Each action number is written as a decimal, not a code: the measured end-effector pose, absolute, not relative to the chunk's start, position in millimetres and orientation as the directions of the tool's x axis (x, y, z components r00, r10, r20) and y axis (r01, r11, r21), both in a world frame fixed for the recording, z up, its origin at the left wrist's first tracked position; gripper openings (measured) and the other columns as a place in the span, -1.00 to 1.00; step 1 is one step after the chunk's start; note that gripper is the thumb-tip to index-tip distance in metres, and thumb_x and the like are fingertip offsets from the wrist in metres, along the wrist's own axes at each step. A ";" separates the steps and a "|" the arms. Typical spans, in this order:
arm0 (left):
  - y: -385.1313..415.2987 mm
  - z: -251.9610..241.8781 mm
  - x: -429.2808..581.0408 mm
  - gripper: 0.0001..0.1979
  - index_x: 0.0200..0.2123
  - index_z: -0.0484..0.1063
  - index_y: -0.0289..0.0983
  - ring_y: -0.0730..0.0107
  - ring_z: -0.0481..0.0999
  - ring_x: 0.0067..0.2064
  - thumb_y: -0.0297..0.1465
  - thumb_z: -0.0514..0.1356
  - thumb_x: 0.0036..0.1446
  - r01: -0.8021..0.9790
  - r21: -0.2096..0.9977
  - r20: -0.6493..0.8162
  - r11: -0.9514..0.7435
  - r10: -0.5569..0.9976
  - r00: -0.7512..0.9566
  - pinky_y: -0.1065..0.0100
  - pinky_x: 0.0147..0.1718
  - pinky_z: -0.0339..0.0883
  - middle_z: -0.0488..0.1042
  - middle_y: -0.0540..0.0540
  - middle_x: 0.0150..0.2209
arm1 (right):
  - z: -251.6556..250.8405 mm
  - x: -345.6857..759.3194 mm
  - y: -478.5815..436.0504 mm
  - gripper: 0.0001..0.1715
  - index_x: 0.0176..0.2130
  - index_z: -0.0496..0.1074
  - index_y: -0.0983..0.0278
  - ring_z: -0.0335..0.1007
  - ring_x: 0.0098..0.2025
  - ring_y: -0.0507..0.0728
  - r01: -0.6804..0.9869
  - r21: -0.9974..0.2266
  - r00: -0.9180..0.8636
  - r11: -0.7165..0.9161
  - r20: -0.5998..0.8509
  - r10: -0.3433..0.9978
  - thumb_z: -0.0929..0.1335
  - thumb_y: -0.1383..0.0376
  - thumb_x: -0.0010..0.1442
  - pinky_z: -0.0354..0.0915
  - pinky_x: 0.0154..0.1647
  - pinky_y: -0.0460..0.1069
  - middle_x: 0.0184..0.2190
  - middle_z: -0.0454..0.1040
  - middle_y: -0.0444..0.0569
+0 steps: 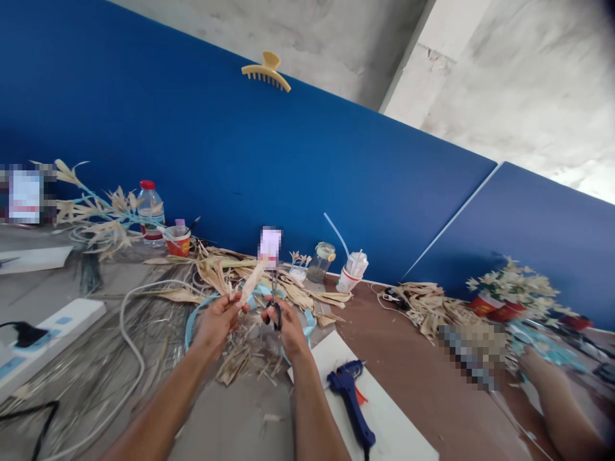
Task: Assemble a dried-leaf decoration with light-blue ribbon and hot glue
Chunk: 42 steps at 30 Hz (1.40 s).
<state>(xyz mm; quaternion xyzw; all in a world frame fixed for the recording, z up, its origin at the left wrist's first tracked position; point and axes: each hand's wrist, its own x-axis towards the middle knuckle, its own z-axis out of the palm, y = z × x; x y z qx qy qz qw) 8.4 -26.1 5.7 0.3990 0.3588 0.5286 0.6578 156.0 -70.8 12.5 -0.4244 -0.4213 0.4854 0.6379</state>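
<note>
My left hand [221,321] pinches a pale dried corn husk [253,282], which points up and to the right. Beside it, my right hand [284,323] is closed around the dark handles of a pair of scissors [273,312]. The scissor blades point upward, close to the husk but seemingly apart from it. Below both hands lie scattered husk scraps [233,365]. A light blue ribbon [192,326] curves around behind the hands, and a pile of dried husks [211,272] spreads beyond them.
A blue glue gun [350,403] rests on a white board [384,429] at right. A power strip [52,346] and white cable [127,320] are at left. A bottle [150,214], paper cup [177,241] and jar [321,262] stand behind. Another person's arm [557,390] reaches in at far right.
</note>
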 end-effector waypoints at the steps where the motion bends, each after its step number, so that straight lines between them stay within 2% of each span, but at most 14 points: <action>1: -26.2 6.1 8.8 -0.55 -0.27 0.35 -0.31 0.71 0.01 -0.71 -0.24 0.35 -0.25 -0.402 0.907 -0.053 0.125 0.981 0.186 0.52 -0.70 -0.13 0.48 0.01 -0.52 | 10.5 155.2 -69.4 -0.58 -0.21 0.47 0.25 0.31 -0.47 0.03 -0.281 -0.943 0.195 0.178 0.126 0.973 0.46 0.15 -0.10 0.21 -0.38 -0.07 -0.53 0.45 -0.16; 5: -26.7 6.2 12.6 -0.57 -0.32 0.38 -0.31 0.68 0.04 -0.74 -0.25 0.34 -0.30 -0.309 0.939 -0.082 0.154 0.969 0.234 0.51 -0.72 -0.13 0.44 0.05 -0.59 | 1.2 153.4 -60.3 -0.54 -0.17 0.44 0.23 0.36 -0.37 0.05 -0.324 -0.902 0.352 0.286 0.166 0.921 0.48 0.24 -0.14 0.25 -0.33 -0.07 -0.42 0.48 -0.12; 10: -26.8 -0.3 18.1 -0.64 -0.40 0.40 -0.30 0.67 0.05 -0.77 -0.27 0.33 -0.32 -0.183 0.971 -0.081 0.152 0.934 0.348 0.50 -0.74 -0.16 0.45 0.03 -0.61 | -7.1 157.1 -50.9 -0.54 -0.20 0.40 0.28 0.38 -0.29 0.06 -0.215 -0.885 0.544 0.412 0.242 0.804 0.46 0.32 -0.18 0.27 -0.20 -0.05 -0.32 0.49 -0.10; 15: -32.3 1.5 18.7 -0.63 -0.38 0.40 -0.31 0.68 0.03 -0.76 -0.26 0.34 -0.30 -0.153 0.968 -0.112 0.198 0.889 0.445 0.51 -0.73 -0.15 0.46 0.02 -0.59 | -6.9 159.4 -52.1 -0.56 -0.20 0.33 0.28 0.32 -0.49 0.01 -0.211 -0.924 0.585 0.319 0.142 0.799 0.43 0.32 -0.15 0.23 -0.45 -0.11 -0.54 0.43 -0.22; 17: -34.4 3.3 18.4 -0.62 -0.36 0.40 -0.32 0.69 0.02 -0.75 -0.24 0.34 -0.27 -0.166 0.964 -0.113 0.207 0.886 0.450 0.51 -0.73 -0.14 0.48 0.00 -0.55 | -4.0 157.9 -53.7 -0.56 -0.21 0.31 0.27 0.31 -0.52 0.01 -0.224 -0.922 0.593 0.315 0.127 0.795 0.42 0.32 -0.15 0.22 -0.49 -0.11 -0.57 0.41 -0.24; 20: -35.4 4.0 18.8 -0.62 -0.36 0.40 -0.32 0.69 0.03 -0.75 -0.22 0.34 -0.26 -0.156 0.968 -0.112 0.198 0.893 0.436 0.51 -0.73 -0.15 0.49 -0.02 -0.52 | 0.4 154.2 -55.0 -0.57 -0.24 0.29 0.25 0.33 -0.51 0.00 -0.232 -0.917 0.613 0.324 0.121 0.781 0.43 0.32 -0.17 0.23 -0.48 -0.11 -0.56 0.42 -0.23; 24: -34.1 2.2 20.7 -0.64 -0.41 0.40 -0.31 0.64 0.07 -0.74 -0.23 0.34 -0.29 -0.147 0.977 -0.082 0.152 0.913 0.399 0.50 -0.73 -0.13 0.45 0.01 -0.59 | 0.7 150.6 -54.4 -0.55 -0.24 0.28 0.26 0.31 -0.52 -0.01 -0.243 -0.916 0.619 0.319 0.107 0.778 0.43 0.32 -0.19 0.22 -0.48 -0.12 -0.56 0.41 -0.23; 27: -33.7 1.1 22.5 -0.74 -0.50 0.41 -0.29 0.55 0.18 -0.66 -0.26 0.32 -0.27 -0.129 0.991 0.020 0.021 0.951 0.309 0.49 -0.69 -0.04 0.41 0.02 -0.62 | -3.0 150.1 -53.6 -0.55 -0.23 0.28 0.26 0.29 -0.51 -0.02 -0.246 -0.911 0.592 0.330 0.129 0.796 0.44 0.30 -0.17 0.21 -0.48 -0.12 -0.54 0.41 -0.23; 30: -33.6 0.9 23.0 -0.79 -0.61 0.38 -0.28 0.48 0.27 -0.55 -0.29 0.30 -0.23 -0.109 0.983 0.164 -0.145 0.968 0.188 0.48 -0.60 0.07 0.36 0.02 -0.61 | -6.1 150.4 -53.6 -0.53 -0.21 0.29 0.26 0.34 -0.41 0.00 -0.248 -0.899 0.576 0.360 0.162 0.802 0.44 0.29 -0.16 0.25 -0.36 -0.10 -0.45 0.44 -0.17; 32: -33.0 1.6 21.8 -0.78 -0.61 0.38 -0.28 0.51 0.23 -0.57 -0.28 0.30 -0.23 -0.105 0.981 0.175 -0.161 0.976 0.133 0.49 -0.61 0.05 0.30 0.06 -0.64 | -7.0 150.8 -54.5 -0.51 -0.18 0.30 0.26 0.37 -0.30 0.03 -0.228 -0.888 0.582 0.399 0.205 0.787 0.45 0.28 -0.15 0.27 -0.24 -0.07 -0.35 0.46 -0.12; 35: -31.1 4.8 17.5 -0.73 -0.51 0.38 -0.28 0.60 0.07 -0.69 -0.23 0.31 -0.23 -0.194 0.981 0.049 -0.023 0.990 0.131 0.50 -0.70 -0.09 0.17 0.16 -0.71 | -7.2 151.7 -57.2 -0.49 -0.13 0.34 0.27 0.35 -0.26 0.04 -0.181 -0.889 0.550 0.420 0.263 0.793 0.44 0.23 -0.11 0.26 -0.19 -0.04 -0.32 0.44 -0.10; 37: -29.4 7.5 14.0 -0.70 -0.46 0.35 -0.27 0.65 -0.01 -0.73 -0.21 0.31 -0.22 -0.318 0.946 -0.025 0.069 0.990 0.142 0.51 -0.73 -0.15 0.20 0.17 -0.70 | -7.2 152.7 -59.5 -0.48 -0.10 0.35 0.28 0.34 -0.31 0.04 -0.151 -0.903 0.511 0.403 0.278 0.814 0.42 0.19 -0.08 0.27 -0.22 -0.03 -0.36 0.42 -0.11; 40: -26.2 9.8 9.7 -0.69 -0.44 0.31 -0.26 0.70 -0.02 -0.73 -0.24 0.32 -0.23 -0.463 0.879 -0.072 0.118 0.991 0.115 0.53 -0.73 -0.17 0.30 0.15 -0.66 | -6.8 154.8 -62.7 -0.50 -0.08 0.36 0.27 0.33 -0.33 0.06 -0.065 -0.925 0.453 0.375 0.307 0.837 0.39 0.17 -0.04 0.28 -0.24 -0.02 -0.38 0.42 -0.10; 42: -23.7 9.2 7.9 -0.68 -0.45 0.30 -0.27 0.70 -0.01 -0.73 -0.27 0.33 -0.25 -0.506 0.853 -0.094 0.127 0.991 0.091 0.55 -0.73 -0.18 0.27 0.17 -0.69 | -5.7 156.4 -64.4 -0.53 -0.09 0.39 0.27 0.34 -0.32 0.08 0.057 -0.938 0.386 0.341 0.335 0.860 0.37 0.18 -0.03 0.28 -0.22 -0.01 -0.35 0.43 -0.07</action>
